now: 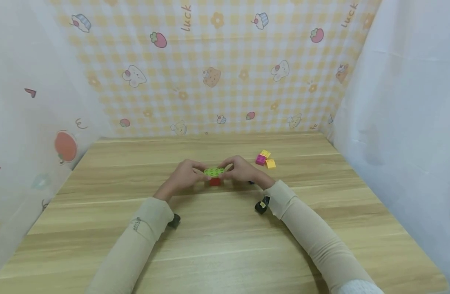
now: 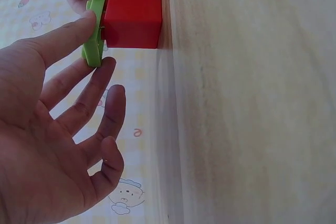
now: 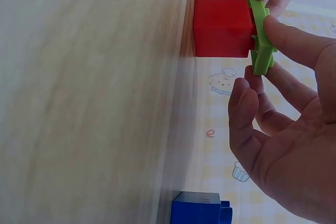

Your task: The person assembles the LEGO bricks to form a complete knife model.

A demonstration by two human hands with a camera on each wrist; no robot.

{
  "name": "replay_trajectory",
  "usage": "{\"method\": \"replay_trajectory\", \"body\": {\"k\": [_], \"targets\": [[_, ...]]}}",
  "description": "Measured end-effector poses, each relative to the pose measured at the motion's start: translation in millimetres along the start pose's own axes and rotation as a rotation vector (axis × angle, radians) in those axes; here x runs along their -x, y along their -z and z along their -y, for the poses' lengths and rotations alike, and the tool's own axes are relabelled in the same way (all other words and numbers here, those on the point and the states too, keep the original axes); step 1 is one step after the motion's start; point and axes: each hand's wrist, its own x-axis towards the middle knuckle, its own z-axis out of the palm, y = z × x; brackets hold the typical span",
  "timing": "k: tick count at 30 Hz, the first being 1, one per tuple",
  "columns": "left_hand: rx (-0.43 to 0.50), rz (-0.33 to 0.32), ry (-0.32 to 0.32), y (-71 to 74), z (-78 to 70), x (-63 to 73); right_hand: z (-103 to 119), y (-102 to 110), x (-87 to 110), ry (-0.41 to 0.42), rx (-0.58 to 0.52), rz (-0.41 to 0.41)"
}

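Left hand [image 1: 184, 174]: thumb and first fingers pinch one end of the green block [image 1: 214, 172], opening about the block's thickness; the other fingers are loosely bent, off the block. Right hand [image 1: 241, 168]: same pinch on the opposite end, remaining fingers curved and free.

Green block sits flat between the two sets of fingertips, studs up, overhanging the red block [image 1: 215, 181] on both sides. Red is directly under it, between the hands, standing on the table [image 1: 217, 245]. Narrow gap with studs showing between green and red; can't tell if seated.

Outward from the right fingers: blue block [image 3: 195, 211] off to the right, mostly hidden by the hand in the head view. Farther right and beyond: magenta block [image 1: 260, 159] with two yellow blocks [image 1: 270, 163], bunched close together.
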Motion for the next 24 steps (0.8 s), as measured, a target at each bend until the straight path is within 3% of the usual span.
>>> {"method": "replay_trajectory", "body": {"k": [24], "targets": [[-0.013, -0.016, -0.006, 0.1, -0.1, 0.6, 1.1, -0.2, 0.3, -0.006, 0.037, -0.009]]}}
